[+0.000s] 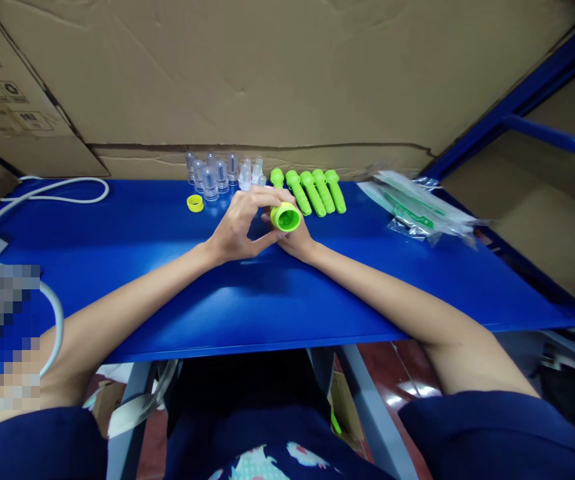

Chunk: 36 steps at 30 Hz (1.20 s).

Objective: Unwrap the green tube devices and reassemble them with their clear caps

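Note:
Over the middle of the table a green flashlight body [288, 221] is held with its wide, hollow end facing me. A yellow ring [274, 215] sits around that end. My left hand [241, 223] is closed on the ring, thumb below and fingers above. Behind it, my right hand [297, 241] grips the flashlight body, its fingers mostly hidden. Several more green flashlight bodies [317, 190] lie side by side just beyond my hands. To the left is a loose yellow ring [195, 203], in front of several clear plastic domes [210, 181] standing upright.
Small clear plastic parts [251, 175] stand beside the domes. Plastic bags with green print [412, 207] lie at the right. A white cable [87, 190] loops at the left. Cardboard [247, 80] walls off the back of the blue table [132, 233], and a blue frame [557, 137] borders the right.

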Each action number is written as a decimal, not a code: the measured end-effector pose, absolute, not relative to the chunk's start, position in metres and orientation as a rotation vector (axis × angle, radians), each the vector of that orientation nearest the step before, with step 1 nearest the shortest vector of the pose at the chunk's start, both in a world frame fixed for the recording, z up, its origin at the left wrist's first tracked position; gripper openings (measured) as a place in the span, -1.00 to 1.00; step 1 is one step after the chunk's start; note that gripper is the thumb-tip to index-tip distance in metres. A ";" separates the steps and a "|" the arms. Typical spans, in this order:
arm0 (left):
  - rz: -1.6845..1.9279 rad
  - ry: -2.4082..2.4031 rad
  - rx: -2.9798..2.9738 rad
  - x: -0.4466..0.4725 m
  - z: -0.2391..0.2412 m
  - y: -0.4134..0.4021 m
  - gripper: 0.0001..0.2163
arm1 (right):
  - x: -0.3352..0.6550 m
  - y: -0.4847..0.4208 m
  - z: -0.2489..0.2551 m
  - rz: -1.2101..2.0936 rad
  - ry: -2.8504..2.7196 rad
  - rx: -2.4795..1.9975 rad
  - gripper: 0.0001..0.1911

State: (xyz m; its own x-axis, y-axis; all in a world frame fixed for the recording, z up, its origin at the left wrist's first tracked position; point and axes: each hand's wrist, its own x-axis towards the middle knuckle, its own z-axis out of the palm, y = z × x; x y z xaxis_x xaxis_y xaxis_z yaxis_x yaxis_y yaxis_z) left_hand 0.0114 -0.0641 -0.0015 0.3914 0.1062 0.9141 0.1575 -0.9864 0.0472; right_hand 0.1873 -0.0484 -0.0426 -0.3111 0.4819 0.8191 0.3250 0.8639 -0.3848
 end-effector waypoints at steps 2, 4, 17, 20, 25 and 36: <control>-1.678 -0.265 -2.584 0.011 -0.002 -0.064 -0.64 | 0.187 -0.048 -0.043 0.175 -1.933 -0.636 -0.49; -1.661 -0.291 -2.593 0.010 -0.002 -0.064 -0.63 | 0.187 -0.048 -0.042 0.184 -1.939 -0.651 -0.49; -1.684 -0.230 -2.590 0.012 0.002 -0.067 -0.59 | 0.184 -0.051 -0.040 0.167 -1.952 -0.696 -0.59; -1.631 -0.427 -2.646 0.008 0.002 -0.066 -0.57 | 0.184 -0.050 -0.042 0.147 -1.973 -0.730 -0.56; -1.973 -0.763 -2.655 -0.001 -0.009 -0.042 -0.55 | 0.183 -0.053 -0.042 0.164 -1.949 -0.807 -0.44; -2.124 -0.818 -2.749 -0.013 -0.037 0.000 -0.42 | 0.180 -0.057 -0.038 0.289 -2.014 -0.803 -0.48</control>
